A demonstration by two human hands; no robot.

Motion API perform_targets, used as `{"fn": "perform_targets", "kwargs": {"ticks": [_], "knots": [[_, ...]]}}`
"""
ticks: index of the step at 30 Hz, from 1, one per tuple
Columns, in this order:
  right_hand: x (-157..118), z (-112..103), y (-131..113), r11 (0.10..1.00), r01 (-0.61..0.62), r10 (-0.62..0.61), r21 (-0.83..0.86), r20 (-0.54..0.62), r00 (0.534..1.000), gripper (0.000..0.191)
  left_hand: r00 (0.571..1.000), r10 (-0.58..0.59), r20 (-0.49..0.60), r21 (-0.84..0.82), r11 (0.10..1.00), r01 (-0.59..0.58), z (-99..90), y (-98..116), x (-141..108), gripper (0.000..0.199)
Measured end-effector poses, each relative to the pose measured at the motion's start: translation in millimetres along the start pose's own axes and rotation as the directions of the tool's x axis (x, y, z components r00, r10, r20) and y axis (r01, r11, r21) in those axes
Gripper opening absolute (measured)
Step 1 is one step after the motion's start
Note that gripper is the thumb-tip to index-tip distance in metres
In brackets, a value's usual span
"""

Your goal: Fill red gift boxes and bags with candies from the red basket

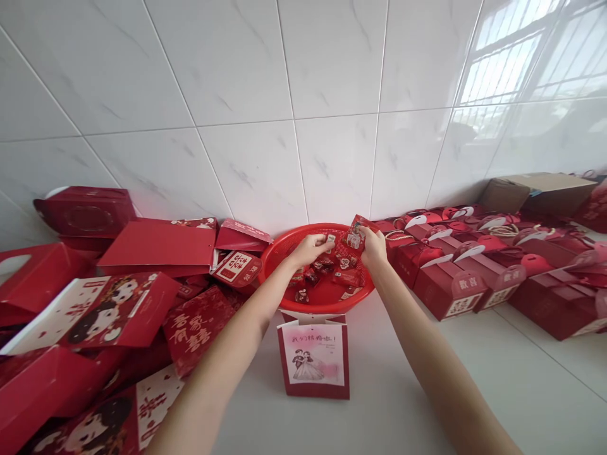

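Observation:
A red plastic basket point(332, 308) by the wall holds several small wrapped candies point(348, 277). Over its back left part, my left hand point(310, 248) pinches a small wrapped candy point(331, 239). At the basket's right rim my right hand point(374, 246) is closed on a red printed packet point(355, 232). In front of the basket a red paper bag point(313, 360) with a printed couple on its white face stands upright, its top open. Neither hand touches the bag.
Red boxes and bags point(159, 246) lie in a loose pile on the left. Rows of closed red gift boxes point(446, 284) stand on the right, with a cardboard box point(550, 189) behind them. A white tiled wall point(246, 164) runs along the back.

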State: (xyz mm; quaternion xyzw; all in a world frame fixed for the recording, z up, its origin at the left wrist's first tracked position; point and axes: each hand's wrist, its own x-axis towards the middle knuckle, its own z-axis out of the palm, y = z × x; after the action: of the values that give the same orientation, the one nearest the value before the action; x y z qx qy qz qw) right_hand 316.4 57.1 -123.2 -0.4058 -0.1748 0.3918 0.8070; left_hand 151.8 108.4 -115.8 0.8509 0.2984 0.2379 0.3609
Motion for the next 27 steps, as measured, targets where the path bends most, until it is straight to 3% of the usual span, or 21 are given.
{"fn": "perform_targets", "kwargs": {"ticks": [6, 10, 14, 19, 23, 27], "knots": [[-9.9, 2.4, -0.4, 0.998, -0.034, 0.042, -0.053, 0.158, 0.987, 0.014, 0.996, 0.031, -0.088, -0.302, 0.952, -0.057, 6.4, 4.7, 4.2, 0.046], [-17.1, 1.0, -1.3, 0.995, -0.020, 0.045, -0.097, 0.264, 0.963, 0.027, 0.990, -0.028, -0.139, -0.340, 0.940, -0.022, 9.5, 3.7, 3.9, 0.050], [-16.4, -0.6, -1.1, 0.995, 0.038, -0.016, -0.092, 0.228, 0.974, 0.034, 0.993, -0.013, -0.113, -0.205, 0.979, -0.011, 13.4, 3.1, 3.8, 0.051], [-7.0, -2.4, -1.6, 0.984, 0.177, -0.177, -0.025, -0.018, 0.984, 0.039, 1.000, -0.012, 0.000, 0.025, 1.000, 0.012, 18.3, -3.1, 17.1, 0.030], [-3.7, -3.1, -1.3, 0.972, 0.233, -0.233, -0.005, -0.087, 0.969, 0.041, 0.984, 0.027, 0.173, 0.205, 0.977, -0.063, 24.8, -5.3, 38.3, 0.007], [-3.9, -2.3, -0.1, 0.969, 0.247, -0.246, 0.005, -0.093, 0.965, 0.039, 0.958, 0.068, 0.280, 0.302, 0.940, -0.155, 40.3, -5.8, 56.5, 0.015]]}}
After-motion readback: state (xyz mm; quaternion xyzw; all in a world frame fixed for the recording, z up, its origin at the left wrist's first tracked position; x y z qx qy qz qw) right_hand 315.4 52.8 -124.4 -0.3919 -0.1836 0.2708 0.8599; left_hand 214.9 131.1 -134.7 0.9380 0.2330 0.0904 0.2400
